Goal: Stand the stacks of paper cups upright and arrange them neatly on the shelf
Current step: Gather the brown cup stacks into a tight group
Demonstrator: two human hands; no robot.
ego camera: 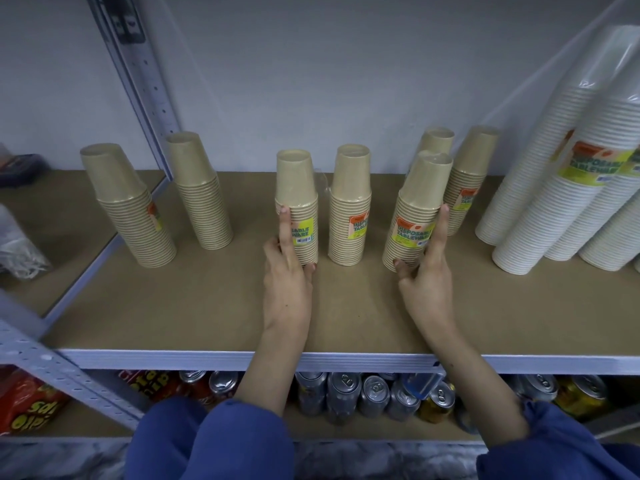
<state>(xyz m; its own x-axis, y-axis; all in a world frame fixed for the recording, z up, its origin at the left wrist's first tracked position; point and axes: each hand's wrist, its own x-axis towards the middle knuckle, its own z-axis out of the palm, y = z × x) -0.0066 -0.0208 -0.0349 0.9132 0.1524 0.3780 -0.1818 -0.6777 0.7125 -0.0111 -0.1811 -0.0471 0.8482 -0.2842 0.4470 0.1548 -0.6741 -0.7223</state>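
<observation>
Head camera, looking down over a tan shelf (194,306): a person in blue sleeves (214,441) steadies two upright stacks of kraft paper cups at once. The left hand (287,271) grips the base of one labelled stack (296,206), thumb on its right side and index finger stretched up its front. The right hand (424,282) holds the base of a second labelled stack (414,216), thumb at its lower left and index finger pointing up its right side; this stack leans slightly right. Between the two hands, a third stack (349,206) stands upright and untouched. Behind the right hand's stack stand two more kraft stacks (471,174), one partly hidden. To the left of the left hand, well apart from it, two further stacks (202,188) stand on the shelf, the outer one (128,206) beside a grey metal upright (138,81). To the right of the right hand, tall wrapped stacks of white cups (554,188) lean against one another. Below the forearms, drink cans (374,393) and red snack bags (31,400) fill the lower shelf.
</observation>
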